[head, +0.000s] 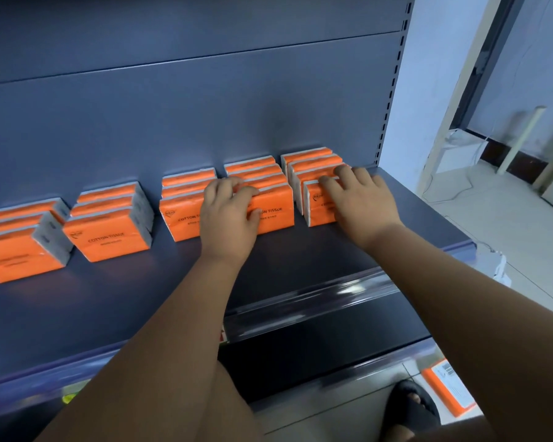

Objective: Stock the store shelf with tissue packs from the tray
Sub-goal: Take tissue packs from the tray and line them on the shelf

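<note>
Five rows of orange tissue packs [109, 237] stand toward the shelf's [300, 260] back edge. The left hand [229, 215] pinches the fourth row's front pack [275, 212], fingers over its top, thumb on its face. The right hand [361, 202] drapes over the rightmost row [316, 215]; I cannot tell whether it grips

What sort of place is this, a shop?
Most likely a shop, or a mock-up of one: a metal shelf with a slotted upright, a clear price strip along its front edge, and rows of identical orange tissue packs faced forward.
</note>
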Motion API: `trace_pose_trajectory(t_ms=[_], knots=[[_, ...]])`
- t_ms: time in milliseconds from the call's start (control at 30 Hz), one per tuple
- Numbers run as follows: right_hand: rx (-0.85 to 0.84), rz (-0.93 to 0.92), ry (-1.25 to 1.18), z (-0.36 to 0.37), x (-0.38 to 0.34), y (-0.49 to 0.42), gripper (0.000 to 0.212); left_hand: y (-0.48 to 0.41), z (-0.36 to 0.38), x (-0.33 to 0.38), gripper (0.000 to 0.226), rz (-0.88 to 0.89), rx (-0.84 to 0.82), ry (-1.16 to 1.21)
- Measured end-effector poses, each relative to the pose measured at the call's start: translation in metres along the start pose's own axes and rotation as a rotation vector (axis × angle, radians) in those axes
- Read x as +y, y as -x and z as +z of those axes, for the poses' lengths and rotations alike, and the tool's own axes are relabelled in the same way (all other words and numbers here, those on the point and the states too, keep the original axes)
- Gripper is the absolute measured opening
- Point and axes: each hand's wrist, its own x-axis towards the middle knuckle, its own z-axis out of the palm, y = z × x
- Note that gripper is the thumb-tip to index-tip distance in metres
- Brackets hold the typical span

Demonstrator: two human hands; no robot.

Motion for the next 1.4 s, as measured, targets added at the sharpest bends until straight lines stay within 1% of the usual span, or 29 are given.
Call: trace_pose_trajectory(t_ms=[67, 267, 400, 500, 600, 667, 767, 833, 1033, 1100, 1167, 1267, 1400], knots=[[0.005, 0.004, 0.004, -0.002, -0.003, -0.001, 0.071, 0.000, 0.001, 0.001, 0.037, 0.003, 0.006, 0.004], [0.047, 0.017, 0.000, 0.000, -0.006, -0.002, 0.061, -0.001, 0.001, 0.002, 0.046, -0.034, -0.005, -0.028], [0.021, 0.058, -0.020, 0.001, -0.011, -0.001, 0.069, -0.001, -0.002, 0.006, 0.049, -0.045, -0.005, -0.045], [-0.022, 0.081, -0.024, -0.001, -0.016, -0.001, 0.078, -0.002, -0.005, 0.012, 0.066, -0.080, -0.002, -0.031], [-0.038, 0.083, -0.023, -0.005, -0.018, -0.002, 0.078, -0.003, -0.007, 0.016, 0.080, -0.132, 0.023, -0.038], [-0.028, 0.091, -0.025, -0.005, -0.017, -0.002, 0.077, -0.003, -0.007, 0.016, 0.077, -0.145, 0.023, -0.052], [-0.039, 0.099, -0.037, -0.006, -0.017, 0.000, 0.079, -0.002, -0.006, 0.010, 0.060, -0.126, 0.007, -0.081], [-0.054, 0.101, -0.043, -0.007, -0.018, 0.002, 0.082, -0.002, -0.006, 0.006, 0.055, -0.128, 0.005, -0.075], [-0.048, 0.075, -0.065, -0.013, -0.028, 0.004, 0.089, -0.006, -0.015, 0.008, 0.080, -0.152, -0.043, 0.014], [-0.046, 0.045, -0.100, -0.019, -0.038, 0.004, 0.091, -0.004, -0.018, 0.008, 0.080, -0.155, -0.051, 0.026], [-0.011, 0.010, -0.137, -0.026, -0.052, 0.003, 0.091, -0.003, -0.020, 0.007, 0.076, -0.147, -0.051, 0.026], [0.070, 0.006, -0.236, -0.040, -0.077, -0.003, 0.083, -0.001, -0.028, 0.001, 0.068, -0.169, -0.024, 0.034], [0.109, 0.020, -0.403, -0.060, -0.124, -0.012, 0.068, 0.009, -0.056, -0.011, 0.065, -0.254, 0.026, 0.010]])
